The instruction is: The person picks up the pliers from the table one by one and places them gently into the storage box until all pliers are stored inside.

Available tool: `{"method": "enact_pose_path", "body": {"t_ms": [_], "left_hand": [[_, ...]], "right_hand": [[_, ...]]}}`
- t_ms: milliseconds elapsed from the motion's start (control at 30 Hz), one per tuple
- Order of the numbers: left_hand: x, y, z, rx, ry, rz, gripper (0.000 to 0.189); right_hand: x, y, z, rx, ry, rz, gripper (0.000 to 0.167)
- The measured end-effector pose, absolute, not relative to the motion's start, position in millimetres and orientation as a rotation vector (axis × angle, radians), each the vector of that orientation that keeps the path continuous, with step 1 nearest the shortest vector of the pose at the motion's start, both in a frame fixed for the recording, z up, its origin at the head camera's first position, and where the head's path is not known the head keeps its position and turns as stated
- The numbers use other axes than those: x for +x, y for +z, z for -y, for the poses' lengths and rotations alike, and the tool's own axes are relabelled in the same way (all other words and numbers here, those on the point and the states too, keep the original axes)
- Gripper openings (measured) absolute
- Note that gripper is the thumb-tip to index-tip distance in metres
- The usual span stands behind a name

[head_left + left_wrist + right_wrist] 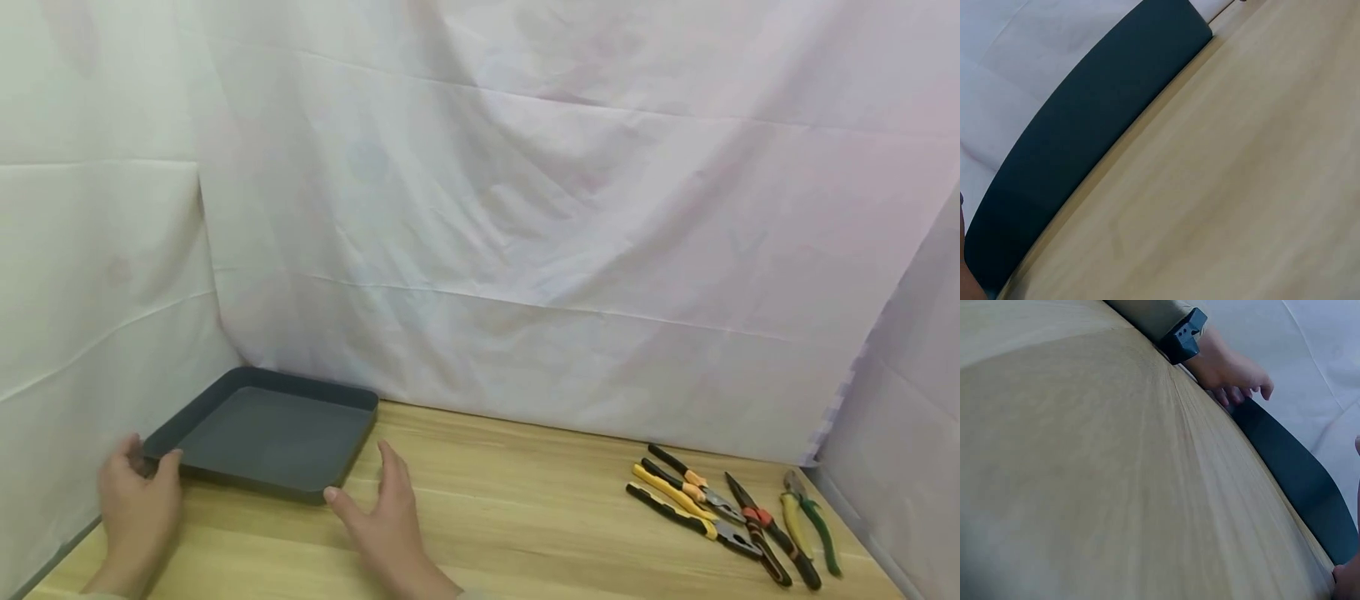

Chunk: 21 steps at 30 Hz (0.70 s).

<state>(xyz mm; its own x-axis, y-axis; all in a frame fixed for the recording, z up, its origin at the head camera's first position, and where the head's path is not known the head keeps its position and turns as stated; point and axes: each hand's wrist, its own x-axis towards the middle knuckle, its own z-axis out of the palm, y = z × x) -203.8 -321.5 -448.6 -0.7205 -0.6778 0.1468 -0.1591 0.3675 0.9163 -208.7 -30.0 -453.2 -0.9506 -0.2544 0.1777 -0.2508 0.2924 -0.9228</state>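
A dark grey rectangular tray with low raised walls lies on the wooden table at the left. My left hand is at its front left corner, thumb and fingers spread apart around that corner. In the right wrist view the same left hand shows at the tray's far end, fingertips right by the wall. Beside the front right corner is my right hand, its thumb close to the corner and its fingers extended along the right side. The tray's outer front wall fills much of the left wrist view.
Several pliers lie at the table's right: yellow-and-black pliers, orange-and-black pliers, red-and-black long-nose pliers and green-and-yellow cutters. White cloth hangs behind the table and along both sides.
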Motion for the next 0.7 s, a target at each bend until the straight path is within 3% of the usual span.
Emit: {"method": "enact_pose_path", "body": {"t_ms": [700], "left_hand": [[-208.4,-451.6,335.0,0.7,-1.292,2.309,0.071]], "right_hand": [[-223.7,-452.6,53.9,-0.562,-1.555,-2.678,0.09]]}}
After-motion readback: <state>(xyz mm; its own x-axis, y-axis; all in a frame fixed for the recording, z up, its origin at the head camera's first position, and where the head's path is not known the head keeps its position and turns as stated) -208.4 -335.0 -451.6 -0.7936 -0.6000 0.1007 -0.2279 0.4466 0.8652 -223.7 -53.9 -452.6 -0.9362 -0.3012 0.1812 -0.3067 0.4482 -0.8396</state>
